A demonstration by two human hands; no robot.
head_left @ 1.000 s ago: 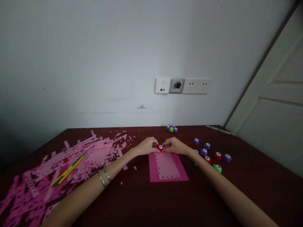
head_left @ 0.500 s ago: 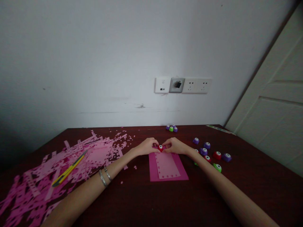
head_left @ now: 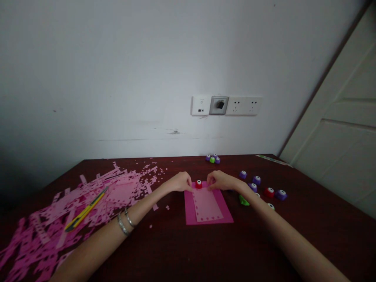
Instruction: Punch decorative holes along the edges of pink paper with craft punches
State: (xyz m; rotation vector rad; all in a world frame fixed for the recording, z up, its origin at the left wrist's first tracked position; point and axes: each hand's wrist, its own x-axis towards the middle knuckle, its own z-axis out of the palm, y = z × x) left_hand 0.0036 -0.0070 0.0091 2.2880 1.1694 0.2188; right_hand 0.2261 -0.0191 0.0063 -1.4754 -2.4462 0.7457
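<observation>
A light pink paper sheet (head_left: 207,205) with a row of small punched holes along its left and lower edges lies on a darker pink sheet (head_left: 226,215). A red craft punch (head_left: 199,184) with a white and black top sits at the upper edge of the light sheet. My left hand (head_left: 181,181) pinches the sheet's upper left corner. At its upper right corner, my right hand (head_left: 219,180) pinches the sheet as well. Both hands are apart from the punch, which stands between them. My fingertips partly cover the corners.
Pink paper scraps (head_left: 117,192) spread over the left of the dark table (head_left: 188,250), with a yellow utility knife (head_left: 85,211) on them. Several purple, red and green punches (head_left: 269,192) stand at right, partly behind my right forearm. More punches (head_left: 212,159) stand near the wall.
Both hands have let go of the red punch and moved apart, the left a little left and the right a little right, onto the light sheet's upper corners. The punch stays in place.
</observation>
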